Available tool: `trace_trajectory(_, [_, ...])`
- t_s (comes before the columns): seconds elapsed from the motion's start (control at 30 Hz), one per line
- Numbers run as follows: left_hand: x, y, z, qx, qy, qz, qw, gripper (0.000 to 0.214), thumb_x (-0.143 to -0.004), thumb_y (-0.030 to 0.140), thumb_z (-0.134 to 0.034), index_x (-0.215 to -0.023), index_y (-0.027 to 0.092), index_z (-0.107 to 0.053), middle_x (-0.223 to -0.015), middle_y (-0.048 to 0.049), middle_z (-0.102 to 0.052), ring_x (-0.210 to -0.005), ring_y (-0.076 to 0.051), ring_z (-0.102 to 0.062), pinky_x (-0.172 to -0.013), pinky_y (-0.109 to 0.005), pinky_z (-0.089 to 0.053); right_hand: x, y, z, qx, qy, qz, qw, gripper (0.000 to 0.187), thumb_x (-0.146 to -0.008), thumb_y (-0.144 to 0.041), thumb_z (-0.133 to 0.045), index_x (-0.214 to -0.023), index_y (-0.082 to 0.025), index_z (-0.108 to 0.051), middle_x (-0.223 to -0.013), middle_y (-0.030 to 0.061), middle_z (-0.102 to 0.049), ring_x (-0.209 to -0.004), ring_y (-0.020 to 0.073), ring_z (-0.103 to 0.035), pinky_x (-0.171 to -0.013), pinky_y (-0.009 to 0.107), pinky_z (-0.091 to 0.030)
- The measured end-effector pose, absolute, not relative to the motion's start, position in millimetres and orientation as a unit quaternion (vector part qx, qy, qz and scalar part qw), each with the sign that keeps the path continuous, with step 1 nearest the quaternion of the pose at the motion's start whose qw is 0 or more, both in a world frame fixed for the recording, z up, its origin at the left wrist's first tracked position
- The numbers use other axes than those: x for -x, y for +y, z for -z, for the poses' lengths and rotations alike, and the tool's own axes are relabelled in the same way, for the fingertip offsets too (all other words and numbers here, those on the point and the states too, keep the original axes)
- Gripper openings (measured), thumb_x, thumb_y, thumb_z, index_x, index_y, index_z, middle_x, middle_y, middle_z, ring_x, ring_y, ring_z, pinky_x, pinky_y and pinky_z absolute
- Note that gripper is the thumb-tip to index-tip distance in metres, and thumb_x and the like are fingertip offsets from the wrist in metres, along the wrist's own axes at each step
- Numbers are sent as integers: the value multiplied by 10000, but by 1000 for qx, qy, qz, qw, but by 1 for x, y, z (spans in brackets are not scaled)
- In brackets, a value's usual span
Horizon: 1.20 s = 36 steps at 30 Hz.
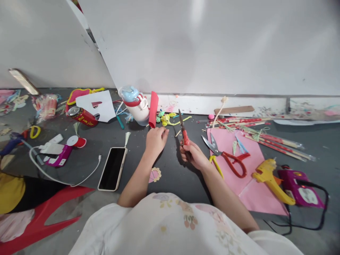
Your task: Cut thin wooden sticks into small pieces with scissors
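Note:
My right hand (193,154) is wrapped round red-handled scissors (184,134), the dark blades pointing away from me and looking nearly closed. To its left, my left hand (156,141) rests near the tabletop with its fingers curled; whatever they may hold is hidden. Just beyond those knuckles a red paper strip (153,110) stands folded against the white wall ledge; I cannot tell whether the hand touches it. Yellow and green balloon-like scraps (166,119) lie past both hands. By my left forearm sits a small pink piece with a beaded rim (155,175).
A blue-lidded bottle (136,106), a phone (113,169) and a red can (83,117) stand or lie leftward. Rightward are larger scissors (235,163) on pink paper (255,191), a yellow glue gun (272,180), a corded purple box (301,189) and wrapped chopsticks (278,142).

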<state>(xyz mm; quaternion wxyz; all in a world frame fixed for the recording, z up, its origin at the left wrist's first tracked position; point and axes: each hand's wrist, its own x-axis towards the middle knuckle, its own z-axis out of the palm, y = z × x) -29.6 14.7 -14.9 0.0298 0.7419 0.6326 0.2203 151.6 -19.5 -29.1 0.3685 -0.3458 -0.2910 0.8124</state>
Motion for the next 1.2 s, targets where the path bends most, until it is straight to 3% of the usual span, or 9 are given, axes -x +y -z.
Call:
trace_trajectory(0.2, [27, 13, 13, -723, 667, -173, 42, 336, -893, 386, -431, -681, 193, -606, -640, -39, -612, -640, -152, -531, -575, -277, -264, -150, -21, 26, 365, -319, -792, 370, 227, -743, -278, -574, -890, -210, -415, -558, -98, -379, -409, 44, -322, -396, 176, -223])
trace_trajectory(0.37, [27, 14, 13, -714, 676, -176, 52, 329, -894, 354, -432, -651, 192, -583, -642, -33, -613, -634, -150, -531, -564, -283, -248, -150, -21, 32, 390, -387, -744, 381, 182, -770, -295, -554, -861, -213, -419, -552, -89, -420, -408, 63, -368, -396, 205, -279])
trace_trajectory(0.5, [29, 16, 15, -736, 648, -187, 60, 363, -922, 427, -397, -782, 180, -624, -714, -46, -632, -703, -177, -556, -642, -288, -342, -150, -21, 36, 410, -414, -722, 374, 186, -787, -319, -553, -860, -218, -415, -553, -93, -421, -408, 63, -372, -396, 207, -271])
trace_trajectory(0.67, [30, 15, 24, -787, 584, -185, 68, 347, -915, 359, -441, -1110, 115, -592, -1010, -111, -638, -935, -221, -564, -872, -341, -421, -150, -21, 37, 417, -422, -710, 381, 183, -794, -327, -553, -846, -219, -414, -566, -94, -428, -414, 63, -378, -398, 208, -285])
trace_trajectory(0.8, [27, 14, 29, -806, 558, -181, 84, 362, -906, 329, -466, -1167, 97, -558, -1073, -123, -614, -983, -223, -549, -910, -350, -437, -150, -21, 39, 413, -415, -710, 392, 192, -792, -333, -560, -859, -219, -421, -574, -92, -429, -413, 61, -378, -394, 206, -280])
trace_trajectory(1.07, [23, 15, 23, -812, 542, -179, 120, 248, -913, 291, -454, -1031, 154, -623, -967, -89, -648, -905, -196, -574, -844, -332, -452, -148, -21, 32, 428, -425, -697, 388, 175, -777, -318, -542, -814, -223, -400, -559, -90, -419, -407, 70, -363, -400, 221, -282])
trace_trajectory(1.2, [27, 18, 22, -777, 561, -254, 130, 286, -939, 294, -388, -955, 163, -641, -917, -82, -674, -885, -190, -597, -816, -319, -448, -149, -20, 31, 430, -427, -692, 393, 187, -789, -331, -532, -762, -226, -380, -552, -76, -394, -420, 84, -371, -405, 234, -286])
